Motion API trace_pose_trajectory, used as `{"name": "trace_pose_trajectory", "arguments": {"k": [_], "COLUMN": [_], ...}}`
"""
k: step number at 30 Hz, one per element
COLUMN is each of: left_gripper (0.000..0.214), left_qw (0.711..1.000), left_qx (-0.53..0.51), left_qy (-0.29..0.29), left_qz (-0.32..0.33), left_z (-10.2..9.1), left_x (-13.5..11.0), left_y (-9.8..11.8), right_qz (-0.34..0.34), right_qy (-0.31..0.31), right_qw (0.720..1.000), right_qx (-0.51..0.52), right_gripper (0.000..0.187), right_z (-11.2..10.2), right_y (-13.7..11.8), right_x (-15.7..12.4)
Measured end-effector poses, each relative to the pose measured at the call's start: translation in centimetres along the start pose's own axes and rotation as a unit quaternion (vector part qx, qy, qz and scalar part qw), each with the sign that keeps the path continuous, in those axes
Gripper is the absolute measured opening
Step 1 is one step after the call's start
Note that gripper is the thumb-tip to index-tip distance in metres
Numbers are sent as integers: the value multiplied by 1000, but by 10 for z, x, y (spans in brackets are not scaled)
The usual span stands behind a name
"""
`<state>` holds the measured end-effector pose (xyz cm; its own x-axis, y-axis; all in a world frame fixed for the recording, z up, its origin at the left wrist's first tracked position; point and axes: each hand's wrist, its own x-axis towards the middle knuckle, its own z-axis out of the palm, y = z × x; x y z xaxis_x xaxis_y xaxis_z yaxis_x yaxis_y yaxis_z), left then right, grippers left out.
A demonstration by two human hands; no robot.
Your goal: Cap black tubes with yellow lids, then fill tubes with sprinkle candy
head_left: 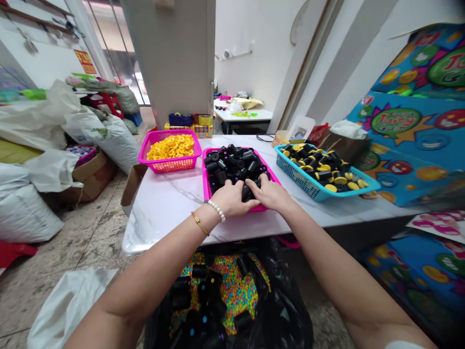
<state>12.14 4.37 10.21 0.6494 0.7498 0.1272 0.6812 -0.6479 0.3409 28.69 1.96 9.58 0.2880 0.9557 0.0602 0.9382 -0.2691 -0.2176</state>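
A pink basket on the table is heaped with short black plastic tubes, some with coloured dots on their ends. At its near side my left hand has its fingers curled down over tubes, partly hidden in the heap. My right hand is close beside it, fingers bent around tubes too, and the thumbs nearly meet. Below the table edge, a black plastic bag holds small multicoloured balls with more black tubes lying on them.
On the marble-patterned table, a pink basket of yellow plastic pieces stands left. A blue basket of yellow-capped black tubes stands right. Printed blue boxes are stacked at the right; white sacks crowd the left floor.
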Motion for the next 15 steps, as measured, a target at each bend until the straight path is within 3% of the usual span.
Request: {"name": "trace_pose_trajectory", "arguments": {"k": [6,15], "left_gripper": [90,78], "left_qw": [998,991], "left_qx": [-42,-103], "left_qy": [48,87], "left_qz": [-18,24], "left_z": [6,4], "left_x": [6,24], "left_y": [1,7], "right_qz": [8,12], "right_qy": [6,50], "right_qw": [998,965], "right_qx": [69,255], "right_gripper": [68,43], "right_z": [3,1], "right_y": [1,-2], "right_x": [7,17]}}
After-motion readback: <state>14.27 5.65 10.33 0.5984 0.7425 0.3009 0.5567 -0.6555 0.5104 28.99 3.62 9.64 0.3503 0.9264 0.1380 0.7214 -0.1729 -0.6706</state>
